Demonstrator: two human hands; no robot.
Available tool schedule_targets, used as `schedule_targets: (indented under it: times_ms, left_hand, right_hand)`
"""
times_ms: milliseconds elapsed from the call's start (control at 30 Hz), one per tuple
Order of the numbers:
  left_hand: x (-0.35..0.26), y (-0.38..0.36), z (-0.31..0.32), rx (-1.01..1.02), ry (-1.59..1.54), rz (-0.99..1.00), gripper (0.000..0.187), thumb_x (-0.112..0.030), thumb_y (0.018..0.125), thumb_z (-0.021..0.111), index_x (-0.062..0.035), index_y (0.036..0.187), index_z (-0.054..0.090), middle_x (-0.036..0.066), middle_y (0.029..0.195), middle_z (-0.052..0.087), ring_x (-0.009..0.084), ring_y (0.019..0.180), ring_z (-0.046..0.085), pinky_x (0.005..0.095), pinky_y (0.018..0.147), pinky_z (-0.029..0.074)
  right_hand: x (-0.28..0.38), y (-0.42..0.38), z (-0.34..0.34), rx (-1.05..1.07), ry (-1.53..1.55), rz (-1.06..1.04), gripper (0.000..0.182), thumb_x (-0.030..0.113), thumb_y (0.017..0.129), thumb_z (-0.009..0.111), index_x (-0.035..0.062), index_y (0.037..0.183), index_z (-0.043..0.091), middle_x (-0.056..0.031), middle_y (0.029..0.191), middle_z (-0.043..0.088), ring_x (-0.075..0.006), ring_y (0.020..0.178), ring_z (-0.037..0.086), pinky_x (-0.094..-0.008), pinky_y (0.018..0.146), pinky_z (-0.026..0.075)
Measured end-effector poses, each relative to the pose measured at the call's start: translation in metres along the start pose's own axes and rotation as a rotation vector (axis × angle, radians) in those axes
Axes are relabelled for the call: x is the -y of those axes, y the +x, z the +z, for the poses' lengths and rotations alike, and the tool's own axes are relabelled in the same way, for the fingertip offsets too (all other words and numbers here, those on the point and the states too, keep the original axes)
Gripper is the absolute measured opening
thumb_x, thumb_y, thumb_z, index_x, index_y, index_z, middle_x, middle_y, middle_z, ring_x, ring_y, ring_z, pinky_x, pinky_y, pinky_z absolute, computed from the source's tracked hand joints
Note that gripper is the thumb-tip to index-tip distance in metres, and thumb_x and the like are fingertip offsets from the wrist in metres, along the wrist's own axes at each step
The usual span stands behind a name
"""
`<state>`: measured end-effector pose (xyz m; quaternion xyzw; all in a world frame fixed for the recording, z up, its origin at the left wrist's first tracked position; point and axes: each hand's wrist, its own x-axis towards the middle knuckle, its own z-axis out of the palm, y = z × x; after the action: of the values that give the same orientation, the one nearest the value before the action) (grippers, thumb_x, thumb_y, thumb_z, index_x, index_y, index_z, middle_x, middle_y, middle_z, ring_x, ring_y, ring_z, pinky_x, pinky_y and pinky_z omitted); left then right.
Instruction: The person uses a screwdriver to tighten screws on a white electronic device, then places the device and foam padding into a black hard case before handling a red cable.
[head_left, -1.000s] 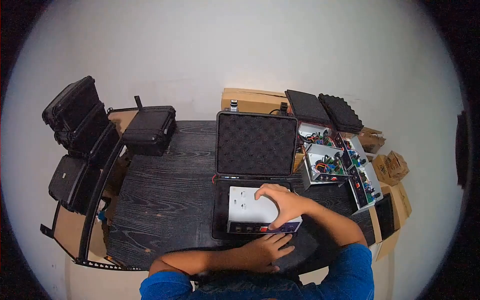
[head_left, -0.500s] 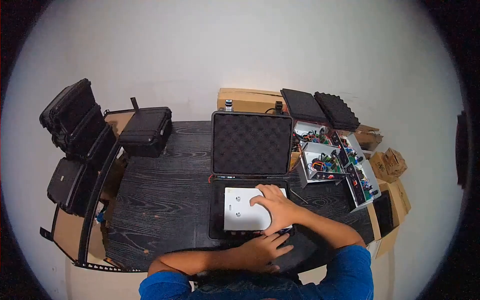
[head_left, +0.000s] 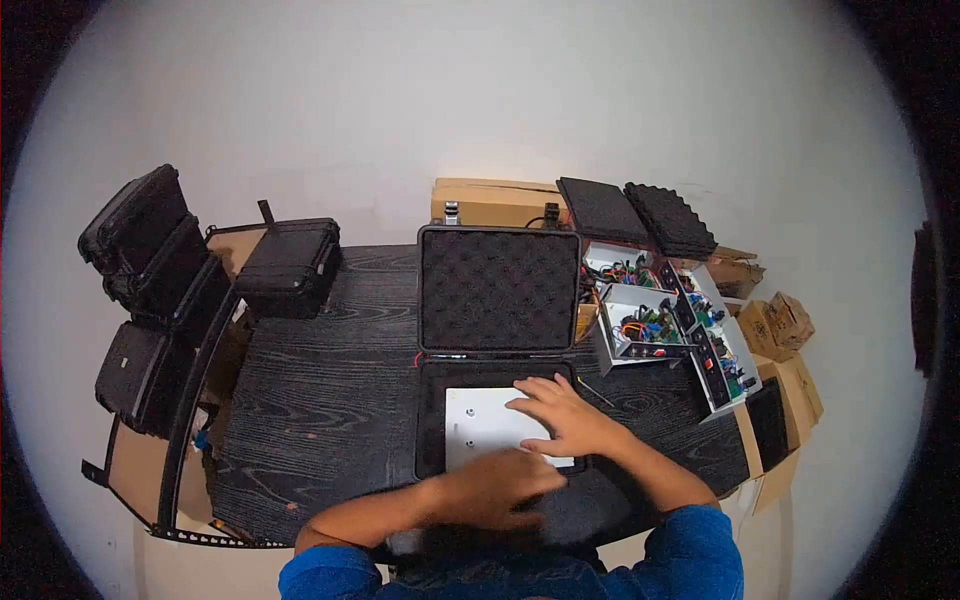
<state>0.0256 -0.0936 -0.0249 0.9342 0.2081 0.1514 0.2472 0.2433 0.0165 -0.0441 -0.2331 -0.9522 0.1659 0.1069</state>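
An open black case [head_left: 428,420] with an egg-crate foam lid [head_left: 500,290] stands on the dark wood-grain table. A white metal panel or box [head_left: 485,405] with two small fittings lies in its lower half. My right hand [head_left: 572,420] rests on the right part of the white box, fingers spread. My left hand [head_left: 500,488] is over the near edge of the box, close to the right hand; its fingers are smeared by motion, and whether it holds anything is hidden.
Open white housings with circuit boards and wires [head_left: 648,325] stand at the right, near a thin tool [head_left: 596,391]. Black foam sheets [head_left: 668,220] lie behind them. Closed black cases [head_left: 290,262] are at the left. Cardboard boxes [head_left: 785,325] are at the far right.
The white box sits slightly nearer to me and flatter in the case. My left hand has moved up over its near edge. My right hand has shifted slightly and its fingers have spread.
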Motion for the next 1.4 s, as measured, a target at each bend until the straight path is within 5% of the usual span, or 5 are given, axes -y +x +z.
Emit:
schedule_targets:
  times_ms: [333, 533, 733, 867, 1400]
  left_hand:
    - [0.062, -0.039, -0.049, -0.038, 0.281, -0.612, 0.064, -0.043, 0.092, 0.076, -0.0031, 0.139, 0.061, 0.018, 0.137, 0.065, 0.0374, 0.127, 0.063, 0.0492, 0.105, 0.050]
    - [0.073, -0.040, -0.051, -0.090, 0.296, -0.607, 0.065, -0.045, 0.094, 0.074, -0.0044, 0.142, 0.060, 0.016, 0.137, 0.067, 0.0362, 0.126, 0.064, 0.0551, 0.109, 0.047]
    - [0.075, -0.049, -0.060, -0.139, 0.391, -0.620, 0.078, -0.050, 0.089, 0.078, -0.0051, 0.149, 0.055, 0.024, 0.159, 0.044, 0.0439, 0.150, 0.039, 0.0591, 0.117, 0.042]
    - [0.064, -0.040, -0.068, 0.003, 0.322, -1.042, 0.109, -0.055, 0.082, 0.083, -0.0085, 0.165, 0.031, 0.028, 0.173, 0.016, 0.0516, 0.159, 0.017, 0.0589, 0.123, 0.038]
    - [0.081, -0.055, -0.070, 0.015, 0.275, -1.090, 0.095, -0.035, 0.092, 0.077, -0.0058, 0.167, 0.027, 0.029, 0.175, 0.010, 0.0544, 0.123, 0.064, 0.0575, 0.105, 0.054]
  right_hand:
    - [-0.011, -0.022, -0.010, -0.107, 0.039, 0.214, 0.051, 0.040, 0.092, 0.076, 0.0099, 0.133, 0.069, -0.0151, 0.141, 0.066, -0.0340, 0.139, 0.057, -0.0708, 0.124, 0.021]
    - [-0.015, -0.014, -0.030, -0.169, 0.210, 0.258, 0.049, 0.037, 0.092, 0.078, 0.0054, 0.129, 0.070, -0.0151, 0.128, 0.072, -0.0350, 0.122, 0.066, -0.0503, 0.115, 0.041]
    - [-0.020, -0.013, -0.002, -0.289, 0.186, 0.196, 0.045, 0.031, 0.090, 0.080, 0.0059, 0.127, 0.071, -0.0177, 0.133, 0.065, -0.0364, 0.128, 0.059, -0.0467, 0.110, 0.046]
    - [-0.019, -0.009, 0.016, -0.425, 0.170, 0.212, 0.035, 0.027, 0.090, 0.079, 0.0087, 0.120, 0.074, -0.0180, 0.133, 0.065, -0.0366, 0.127, 0.060, -0.0462, 0.108, 0.048]
    - [-0.025, 0.013, 0.041, -0.685, 0.405, 0.152, 0.013, 0.011, 0.088, 0.077, 0.0040, 0.099, 0.075, -0.0117, 0.106, 0.078, -0.0287, 0.104, 0.074, -0.0420, 0.095, 0.054]
